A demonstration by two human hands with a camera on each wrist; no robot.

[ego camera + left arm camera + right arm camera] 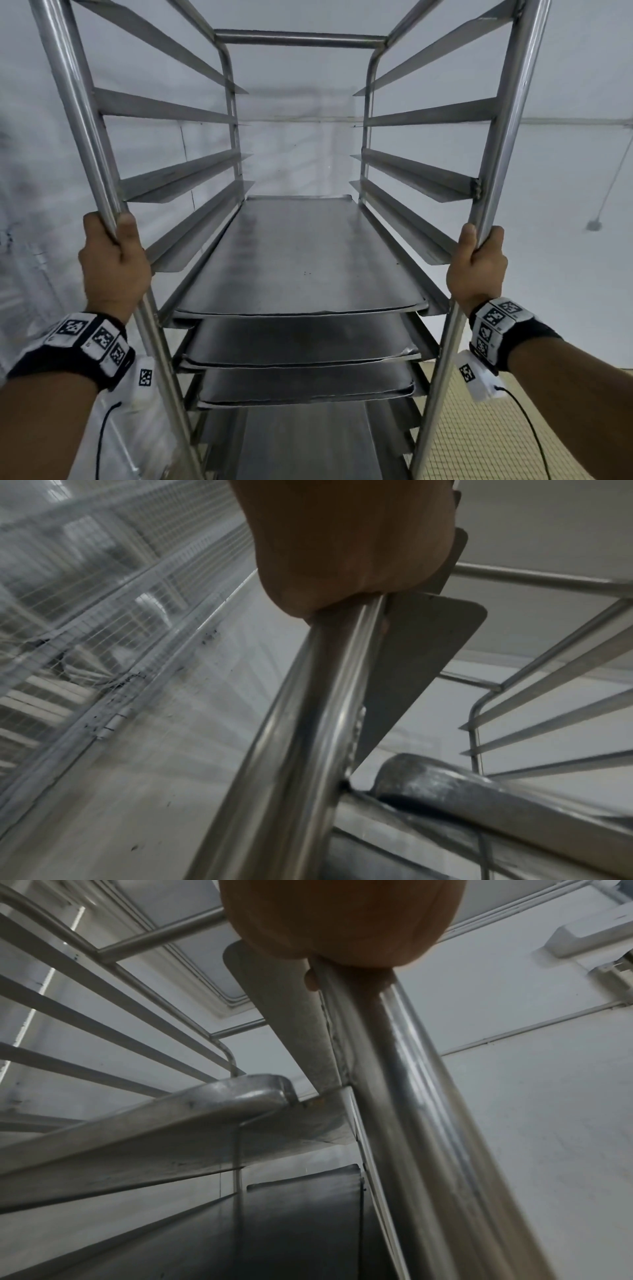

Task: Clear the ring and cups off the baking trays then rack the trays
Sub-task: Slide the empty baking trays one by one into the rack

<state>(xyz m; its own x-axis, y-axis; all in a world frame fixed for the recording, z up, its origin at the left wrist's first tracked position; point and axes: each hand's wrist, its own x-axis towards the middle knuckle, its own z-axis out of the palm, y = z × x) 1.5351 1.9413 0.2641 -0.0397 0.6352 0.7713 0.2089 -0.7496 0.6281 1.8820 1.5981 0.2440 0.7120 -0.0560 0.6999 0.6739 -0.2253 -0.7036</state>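
A tall steel tray rack (301, 37) fills the head view. Three bare metal baking trays sit on its runners: the top tray (301, 260), a second tray (298, 339) and a third tray (305, 387) below. My left hand (113, 260) grips the rack's front left post (68, 89). My right hand (478, 263) grips the front right post (510, 102). In the left wrist view my left hand (346, 547) wraps the post (301, 723); in the right wrist view my right hand (342, 920) wraps the post (411, 1096). No ring or cups are in view.
Several empty runners (164, 113) line both sides above the trays. A white wall (565, 205) stands behind and to the right. A tiled floor (479, 428) shows at lower right, a wire mesh partition (85, 574) on the left.
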